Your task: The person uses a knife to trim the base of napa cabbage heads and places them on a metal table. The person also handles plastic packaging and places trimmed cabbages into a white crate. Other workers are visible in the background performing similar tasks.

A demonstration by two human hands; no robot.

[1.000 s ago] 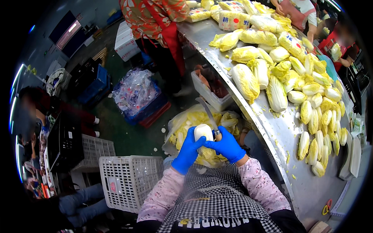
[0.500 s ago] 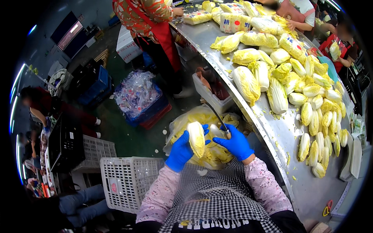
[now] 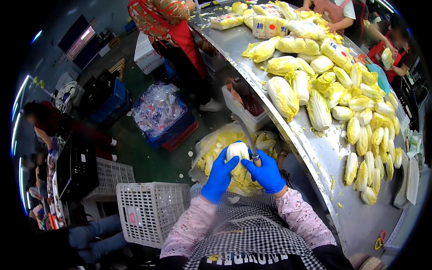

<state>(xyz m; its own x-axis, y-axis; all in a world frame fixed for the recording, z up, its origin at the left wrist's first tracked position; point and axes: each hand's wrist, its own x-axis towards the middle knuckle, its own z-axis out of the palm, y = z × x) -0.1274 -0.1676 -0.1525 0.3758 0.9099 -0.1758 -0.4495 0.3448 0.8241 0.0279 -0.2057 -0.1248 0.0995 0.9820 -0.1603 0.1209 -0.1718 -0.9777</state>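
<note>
Both my hands wear blue gloves. My left hand [image 3: 219, 176] is closed round a small napa cabbage [image 3: 237, 152], its white base turned up and away from me. In my right hand [image 3: 266, 172] is a knife [image 3: 249, 137] with a curved blade, gripped by its handle, the blade pointing up and away. The right fingers come close to the cabbage's right side; whether they touch it I cannot tell. Below the hands, an open plastic bag [image 3: 198, 167] holds loose yellow cabbage leaves [image 3: 245, 183].
To the right, a metal table [image 3: 292, 139] bears many napa cabbages [image 3: 319, 110]. A white crate [image 3: 148, 213] stands at my left, with a blue bin of plastic wrappers [image 3: 158, 110] farther off. Red-handled scissors [image 3: 380, 240] lie near the table's right edge. Co-workers stand around.
The cabbage has turned from upright to base up and shifted right. My right hand has moved slightly closer to it, and the knife blade is turned more broadside.
</note>
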